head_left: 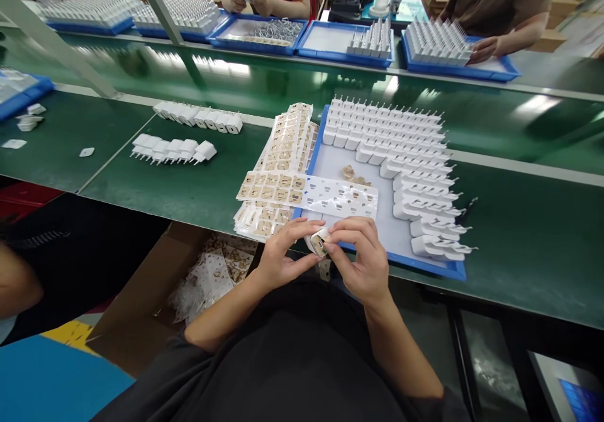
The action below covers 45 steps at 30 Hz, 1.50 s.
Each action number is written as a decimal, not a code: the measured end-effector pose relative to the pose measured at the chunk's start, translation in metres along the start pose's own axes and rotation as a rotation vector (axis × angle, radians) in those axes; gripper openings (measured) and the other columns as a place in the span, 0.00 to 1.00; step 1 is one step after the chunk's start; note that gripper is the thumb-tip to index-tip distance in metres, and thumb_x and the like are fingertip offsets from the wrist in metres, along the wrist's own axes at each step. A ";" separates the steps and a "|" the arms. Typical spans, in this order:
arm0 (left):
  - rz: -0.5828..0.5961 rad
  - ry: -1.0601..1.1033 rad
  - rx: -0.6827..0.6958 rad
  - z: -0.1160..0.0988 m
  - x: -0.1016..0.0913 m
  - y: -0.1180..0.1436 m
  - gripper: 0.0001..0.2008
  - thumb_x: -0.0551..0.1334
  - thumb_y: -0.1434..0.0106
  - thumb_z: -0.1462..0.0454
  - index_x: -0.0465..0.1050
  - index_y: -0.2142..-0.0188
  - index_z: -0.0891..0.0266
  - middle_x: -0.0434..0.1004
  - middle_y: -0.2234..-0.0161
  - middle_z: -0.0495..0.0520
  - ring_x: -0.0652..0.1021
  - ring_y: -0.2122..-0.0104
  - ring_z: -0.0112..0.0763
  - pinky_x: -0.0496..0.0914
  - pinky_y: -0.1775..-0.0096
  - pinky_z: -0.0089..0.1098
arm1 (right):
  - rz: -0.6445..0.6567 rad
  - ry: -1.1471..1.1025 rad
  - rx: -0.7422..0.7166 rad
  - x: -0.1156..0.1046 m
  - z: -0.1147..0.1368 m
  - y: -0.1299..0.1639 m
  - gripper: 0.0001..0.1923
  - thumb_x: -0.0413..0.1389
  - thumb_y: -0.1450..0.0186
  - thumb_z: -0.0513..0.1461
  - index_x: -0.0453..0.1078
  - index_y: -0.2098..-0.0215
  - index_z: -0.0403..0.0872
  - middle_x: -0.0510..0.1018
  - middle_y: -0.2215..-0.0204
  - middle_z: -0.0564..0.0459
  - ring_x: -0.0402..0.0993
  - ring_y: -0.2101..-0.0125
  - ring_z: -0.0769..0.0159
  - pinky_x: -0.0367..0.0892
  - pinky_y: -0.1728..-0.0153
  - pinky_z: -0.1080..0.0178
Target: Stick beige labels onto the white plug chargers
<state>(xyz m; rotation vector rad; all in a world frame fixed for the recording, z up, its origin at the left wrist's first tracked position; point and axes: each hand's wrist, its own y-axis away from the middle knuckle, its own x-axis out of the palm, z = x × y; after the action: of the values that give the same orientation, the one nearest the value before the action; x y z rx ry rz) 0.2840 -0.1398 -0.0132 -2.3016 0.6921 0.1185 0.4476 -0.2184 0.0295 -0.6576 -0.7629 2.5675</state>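
- The green desk [528, 233] runs across in front of the seated person and carries everything being worked with.
- Below its edge, at the left, an open carton [127, 309] holds used sheets and tan scraps.
- The blue tray [427, 267] stands ahead and to the right, its far and right parts filled with rows of white plugs [391, 126], prongs showing; the near left part has bare liner.
- A stack of backing sheets [289, 139] lies just beside the tray's left edge, and one loose sheet [340, 195] lies across both, tan pieces on its left half only.
- Farther left on the desk sit two short rows of plugs [198, 117].
- The left hand [283, 255] grasps one side of a white casing [312, 244] between thumb and fingers; the right hand [361, 258] pinches its other side. The casing is held just above the desk's near edge.
- Its tan face [318, 243] is turned up toward the person. The step looks like working on that piece; whether it is being pressed or peeled cannot be told. The next move seems to call for a steady left grip and fine right fingertip work along the rim.
- Small tan scraps [348, 172] lie inside the tray.
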 end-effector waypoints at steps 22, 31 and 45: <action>-0.055 -1.185 -0.603 0.125 -0.161 -0.084 0.18 0.63 0.33 0.56 0.72 0.47 0.62 0.78 0.52 0.61 0.73 0.48 0.49 0.64 0.48 0.42 | -0.166 0.761 0.236 -0.029 -0.123 -0.051 0.21 0.48 0.30 0.46 0.80 0.53 0.45 0.76 0.57 0.39 0.73 0.58 0.49 0.70 0.53 0.47; -0.102 -1.273 -0.626 0.153 -0.182 -0.100 0.22 0.62 0.31 0.56 0.68 0.44 0.67 0.66 0.45 0.65 0.62 0.45 0.50 0.59 0.45 0.48 | 0.181 0.656 0.100 -0.012 -0.129 -0.049 0.20 0.48 0.28 0.44 0.73 0.44 0.46 0.80 0.47 0.41 0.70 0.44 0.47 0.62 0.41 0.44; 0.737 -0.382 -0.395 0.079 -0.085 -0.137 0.15 0.66 0.39 0.50 0.80 0.61 0.58 0.70 0.39 0.58 0.61 0.34 0.53 0.57 0.35 0.50 | -0.017 0.363 0.142 -0.034 -0.094 -0.046 0.10 0.55 0.35 0.38 0.78 0.59 0.50 0.83 0.65 0.51 0.79 0.63 0.58 0.73 0.59 0.56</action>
<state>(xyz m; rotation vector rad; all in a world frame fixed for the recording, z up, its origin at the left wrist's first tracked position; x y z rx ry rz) 0.2899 0.0324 0.0364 -2.1544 1.3606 1.0841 0.5354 -0.1603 -0.0024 -1.0260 -0.4591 2.3615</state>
